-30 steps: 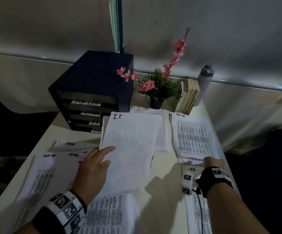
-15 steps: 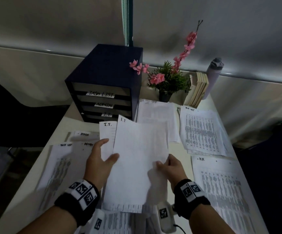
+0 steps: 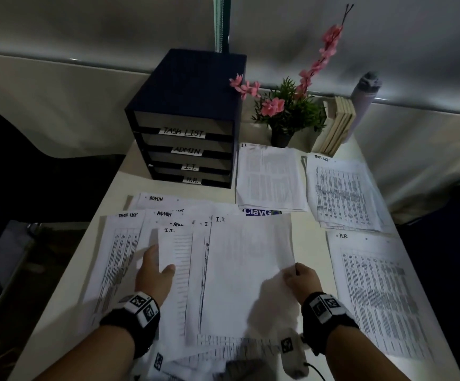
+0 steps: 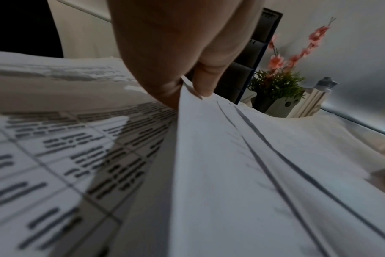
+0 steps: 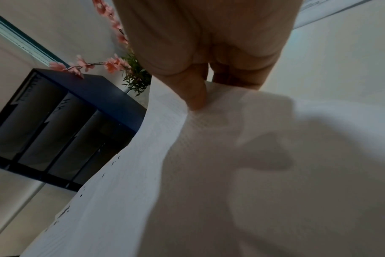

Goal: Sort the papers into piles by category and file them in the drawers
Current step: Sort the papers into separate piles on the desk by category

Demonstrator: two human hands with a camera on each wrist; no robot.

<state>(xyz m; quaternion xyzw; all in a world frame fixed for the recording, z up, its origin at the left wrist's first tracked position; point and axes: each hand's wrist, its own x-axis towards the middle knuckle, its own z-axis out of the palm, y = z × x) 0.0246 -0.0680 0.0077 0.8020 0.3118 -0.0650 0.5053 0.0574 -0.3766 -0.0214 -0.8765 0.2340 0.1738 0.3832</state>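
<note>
Over the near half of the white table (image 3: pixel 314 243), both hands work on loose sheets. The left hand (image 3: pixel 154 273) has its thumb curled over the left edge of a narrow-showing sheet headed "I.T." (image 3: pixel 178 259) and fingers beneath it; the left wrist view shows the paper's edge pinched between thumb and a fingertip (image 4: pixel 203 83). The right hand (image 3: pixel 301 280) pinches the right edge of a larger sheet headed "I.T." (image 3: pixel 246 270), its fingers curled under and the thumb (image 5: pixel 193 93) pressing on top, so the paper buckles slightly there. This larger sheet lies between the two hands and overlaps the sheet held by the left hand.

To the left of the left hand spreads an unsorted heap (image 3: pixel 130 243); its visible headings read "TASK LIST" once and "ADMIN" three times, the third partly covered. Beyond the right hand lie three sorted piles: an "I.T." pile (image 3: pixel 271 178) just beside the drawer unit, a "TASK LIST" pile (image 3: pixel 343 192) to its right, and an "H.R." pile (image 3: pixel 380 292) near the right table edge, close to the right wrist.

The dark drawer unit (image 3: pixel 187 116) stands at the far end, with four labelled drawers: TASK LIST, ADMIN, I.T., H.R. All four look closed. Beside it stand one potted plant with pink flowers (image 3: pixel 286 114), a few upright books (image 3: pixel 339 125) and one bottle (image 3: pixel 365 92).
</note>
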